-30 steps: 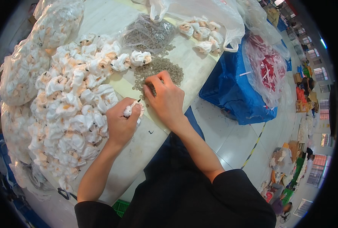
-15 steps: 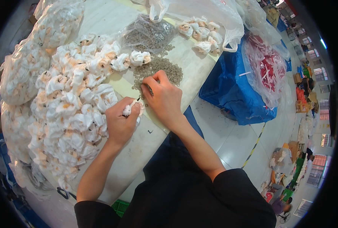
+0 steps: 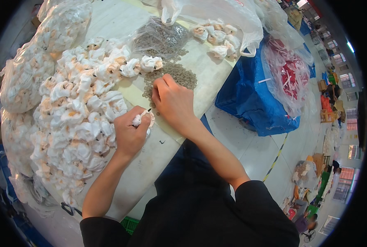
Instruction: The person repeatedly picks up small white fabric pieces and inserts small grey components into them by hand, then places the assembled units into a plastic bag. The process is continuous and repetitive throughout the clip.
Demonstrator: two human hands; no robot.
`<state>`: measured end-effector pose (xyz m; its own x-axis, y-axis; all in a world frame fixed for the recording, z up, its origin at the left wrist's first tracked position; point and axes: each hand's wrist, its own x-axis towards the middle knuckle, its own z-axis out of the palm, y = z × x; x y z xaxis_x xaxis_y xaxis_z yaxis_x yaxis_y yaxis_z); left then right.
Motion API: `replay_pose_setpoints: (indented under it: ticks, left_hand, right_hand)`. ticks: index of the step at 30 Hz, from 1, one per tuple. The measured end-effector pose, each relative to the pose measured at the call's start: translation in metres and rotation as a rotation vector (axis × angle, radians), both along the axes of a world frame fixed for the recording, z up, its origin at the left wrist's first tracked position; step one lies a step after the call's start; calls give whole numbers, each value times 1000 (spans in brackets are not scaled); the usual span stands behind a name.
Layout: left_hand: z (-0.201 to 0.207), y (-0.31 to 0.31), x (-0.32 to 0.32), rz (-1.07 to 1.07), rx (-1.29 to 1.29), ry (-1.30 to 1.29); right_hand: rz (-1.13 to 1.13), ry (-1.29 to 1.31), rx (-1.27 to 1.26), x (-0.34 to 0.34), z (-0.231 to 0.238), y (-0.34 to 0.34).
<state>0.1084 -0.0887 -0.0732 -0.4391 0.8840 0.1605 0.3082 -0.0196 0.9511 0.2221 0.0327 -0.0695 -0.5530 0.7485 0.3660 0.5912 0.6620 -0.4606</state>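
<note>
My left hand is closed around a white fabric flower with a dark pointed tip that faces up and to the right. Just right of it, my right hand bends over the near edge of a loose pile of small grey ring-like pieces. Its fingers are drawn together and pointed down; whatever they pinch is hidden. A big heap of similar white flowers with peach-tinged middles spreads left of my left hand. Two flowers lie at the pile's far left edge.
Behind the pile sits a clear bag of grey pieces. Several flowers and a white plastic bag are at the far right. A blue-covered crate stands beyond the table's right edge. Scissor handles show at the near left.
My right hand has shifted slightly left and its fingers have drawn closer together at the pile. My left hand keeps its hold on the flower, its dark tip now plainer to see.
</note>
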Motion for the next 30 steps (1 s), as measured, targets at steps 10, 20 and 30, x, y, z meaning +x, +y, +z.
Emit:
replay_pose_setpoints:
  ticks: [10,20,30]
  left_hand:
    - [-2,-1,0,6,-32,-10]
    - [-2,-1,0,-4,-21,16]
    - [0,0,0,10,-5,32]
  right_hand:
    - [42,165,-77,30,-1,-4]
    - [24,98,50,15,0,-8]
    - [29,-48,63,3,-8,3]
